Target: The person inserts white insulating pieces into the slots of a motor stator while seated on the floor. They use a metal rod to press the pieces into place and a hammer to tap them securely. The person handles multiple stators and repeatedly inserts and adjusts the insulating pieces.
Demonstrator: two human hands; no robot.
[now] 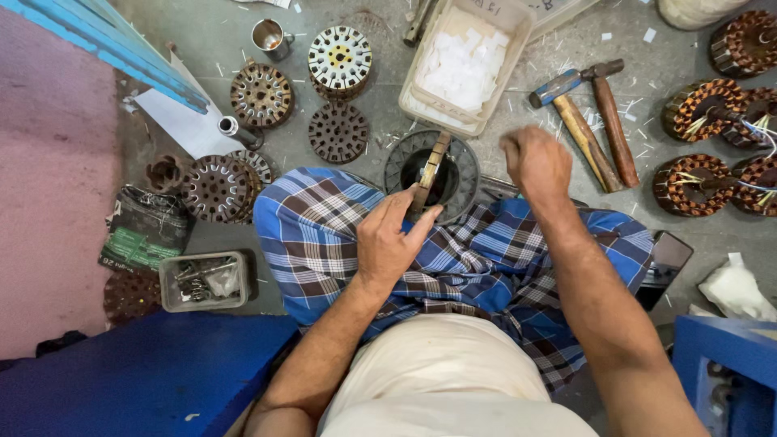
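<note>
On the concrete floor (210, 40) in front of the seated person, the room to move is narrow. To the left of the fingers lie bare slotted stator cores (217, 188), and a small tray of metal parts (204, 281) sits at the edge of the checked blue cloth (324, 218) over the knees. The left hand (390, 243) has its fingers (394, 206) closed round the lower end of a flat wooden strip (430, 168). The strip stands nearly upright, its long axis running away from the body, its top leaning slightly right, and its foot set inside the ring-shaped stator (431, 171) just beyond the fingertips. Beyond that ring, a cream plastic tray of white paper pieces (463, 69) closes off the far side. The right hand (536, 162) hovers to the right of the ring, curled into a loose fist; whether it holds anything cannot be told. Further right lie two hammers (595, 129), then copper-wound stators (712, 146) near the edge.
</note>
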